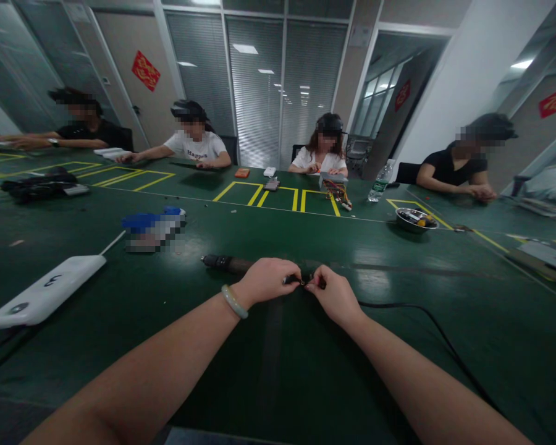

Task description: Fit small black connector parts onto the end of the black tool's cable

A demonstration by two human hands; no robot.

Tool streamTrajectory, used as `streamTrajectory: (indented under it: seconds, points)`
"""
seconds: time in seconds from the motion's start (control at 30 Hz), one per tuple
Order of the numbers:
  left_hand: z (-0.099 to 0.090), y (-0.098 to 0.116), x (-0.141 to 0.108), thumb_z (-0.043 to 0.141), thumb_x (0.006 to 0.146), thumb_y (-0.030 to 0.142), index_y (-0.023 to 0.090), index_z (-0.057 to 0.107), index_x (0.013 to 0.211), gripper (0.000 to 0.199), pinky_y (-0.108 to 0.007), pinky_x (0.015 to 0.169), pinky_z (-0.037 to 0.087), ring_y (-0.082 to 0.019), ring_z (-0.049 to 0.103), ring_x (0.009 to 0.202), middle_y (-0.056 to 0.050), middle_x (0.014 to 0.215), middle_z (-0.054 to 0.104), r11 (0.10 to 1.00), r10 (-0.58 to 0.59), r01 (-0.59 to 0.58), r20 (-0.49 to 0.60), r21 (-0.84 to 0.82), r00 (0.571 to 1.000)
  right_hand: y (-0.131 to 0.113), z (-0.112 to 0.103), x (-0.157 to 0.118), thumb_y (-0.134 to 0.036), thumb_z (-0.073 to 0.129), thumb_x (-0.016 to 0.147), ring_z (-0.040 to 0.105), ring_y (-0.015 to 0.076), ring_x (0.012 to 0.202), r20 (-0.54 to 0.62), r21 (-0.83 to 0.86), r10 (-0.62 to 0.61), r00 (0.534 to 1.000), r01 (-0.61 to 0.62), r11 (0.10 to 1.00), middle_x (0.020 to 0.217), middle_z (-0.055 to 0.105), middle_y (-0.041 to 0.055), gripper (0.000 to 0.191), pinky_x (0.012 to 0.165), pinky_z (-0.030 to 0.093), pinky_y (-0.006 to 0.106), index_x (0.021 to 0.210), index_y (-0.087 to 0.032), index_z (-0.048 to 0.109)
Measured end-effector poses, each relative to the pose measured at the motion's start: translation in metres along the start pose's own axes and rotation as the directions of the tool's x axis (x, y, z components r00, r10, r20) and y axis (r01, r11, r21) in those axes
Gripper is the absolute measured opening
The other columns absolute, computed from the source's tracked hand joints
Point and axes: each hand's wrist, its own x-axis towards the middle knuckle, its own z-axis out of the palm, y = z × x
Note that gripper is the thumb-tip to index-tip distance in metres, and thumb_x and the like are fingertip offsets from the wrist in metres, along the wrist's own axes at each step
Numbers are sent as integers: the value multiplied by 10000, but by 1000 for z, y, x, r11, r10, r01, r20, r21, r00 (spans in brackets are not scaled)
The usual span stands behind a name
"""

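Observation:
My left hand (271, 279), with a pale bangle (234, 302) on its wrist, is closed in a pinch on a small dark piece (290, 280). Close beside it, my right hand (333, 293) is also closed, its fingertips meeting near the left ones at something small and dark that I cannot make out. Behind my left hand a black cylindrical tool (225, 264) lies on the green table (241, 383), partly hidden by the hand. A black cable (419, 305) runs from beside my right hand toward the lower right.
A white power bank (49, 290) lies at the left, near a blue item (141, 221). Farther back are a metal bowl (416, 220) of small items, a water bottle (380, 182) and a box with wires (333, 182). Several people sit across the table.

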Motion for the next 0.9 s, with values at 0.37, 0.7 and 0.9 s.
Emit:
streamTrajectory:
  seconds: [0.37, 0.7, 0.9]
  points:
    - [2, -1, 1, 570, 871, 329, 236, 645, 964, 151, -274, 816, 445, -159, 623, 896, 4, 945, 674, 1000, 10, -10, -1, 1, 1000, -1, 3, 5, -210, 630, 803, 590, 145, 698, -41, -16, -3, 999, 2, 1000, 754, 628, -40, 81, 620, 390, 238, 838, -218, 558]
    - [0, 1, 2, 592, 861, 312, 229, 645, 972, 148, -282, 808, 453, -166, 627, 892, -1, 935, 676, 1000, 15, -15, 20, -11, 1000, -8, 8, 13, -196, 607, 877, 612, 198, 883, 61, -298, -38, 997, 55, 953, 969, 662, 36, 185, 776, 416, 279, 1042, -230, 683]
    - [-2, 2, 0, 591, 863, 305, 230, 623, 980, 143, -279, 789, 462, -169, 626, 894, -3, 959, 665, 1000, 15, -15, 36, 8, 999, -15, 9, 12, -189, 588, 898, 611, 207, 883, 63, -386, -40, 997, 61, 920, 947, 656, 60, 145, 766, 418, 277, 1010, -212, 677]
